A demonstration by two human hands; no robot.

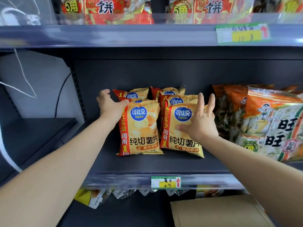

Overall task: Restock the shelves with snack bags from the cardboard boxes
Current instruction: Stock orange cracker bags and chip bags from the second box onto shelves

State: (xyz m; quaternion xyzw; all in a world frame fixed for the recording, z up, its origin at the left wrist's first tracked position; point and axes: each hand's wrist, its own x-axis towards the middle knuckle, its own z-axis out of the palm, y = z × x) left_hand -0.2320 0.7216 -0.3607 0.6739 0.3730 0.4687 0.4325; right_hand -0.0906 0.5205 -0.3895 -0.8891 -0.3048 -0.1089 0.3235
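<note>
A green-and-yellow price label (166, 182) with a red arrow sits at 6 o'clock, its handwritten figures hard to read. A second price label (242, 32) hangs at 1 o'clock. At 9 o'clock a black cable (59, 95) curves down a grey wall panel (41, 76). White cords (22, 69) cross at 10 o'clock, and a white tube (8, 158) bends at 8 o'clock.

Glossy plastic chip bags (139, 128) on a matt dark shelf (147, 164); plain brown cardboard box (218, 212).

A shop aisle, dark metal shelves (147, 164) standing in tiers, handwritten price tags (166, 182) sitting along the shelf edges, rows of identical snack bags (139, 128) facing outward, other branded packets (270, 125) crowding alongside, a cardboard box (213, 212) lying below.
</note>
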